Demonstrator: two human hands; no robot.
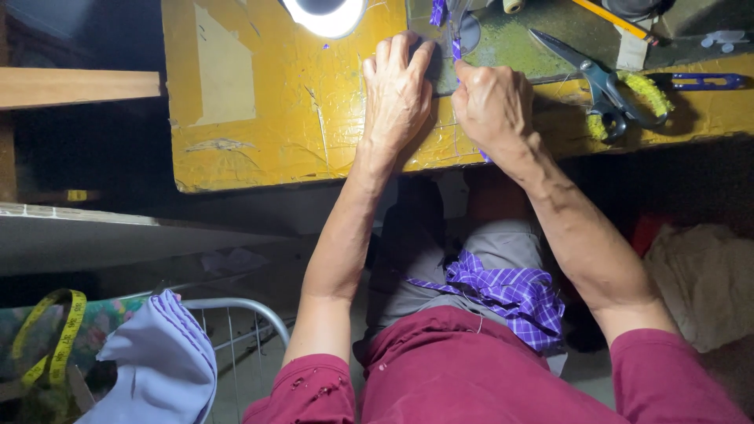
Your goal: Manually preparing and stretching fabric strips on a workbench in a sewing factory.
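Note:
My left hand (pixel 397 93) lies flat, fingers spread, on the yellow taped table (pixel 259 118) near its front edge. Beside it, my right hand (pixel 493 104) is closed, pinching a narrow purple checked fabric strip (pixel 455 49) that runs up toward the sewing machine plate (pixel 510 43). The strip's lower end shows below my right hand. More of the purple checked fabric (pixel 503 292) is bunched in my lap over grey cloth.
Scissors with yellow-wrapped handles (pixel 609 90) lie right of my hands, a blue thread snipper (pixel 703 80) beyond them. A round lamp (pixel 326 14) shines at the top. At lower left, a yellow tape measure (pixel 59 338) and pale lilac cloth (pixel 161 365) lie by a wire rack (pixel 243 314).

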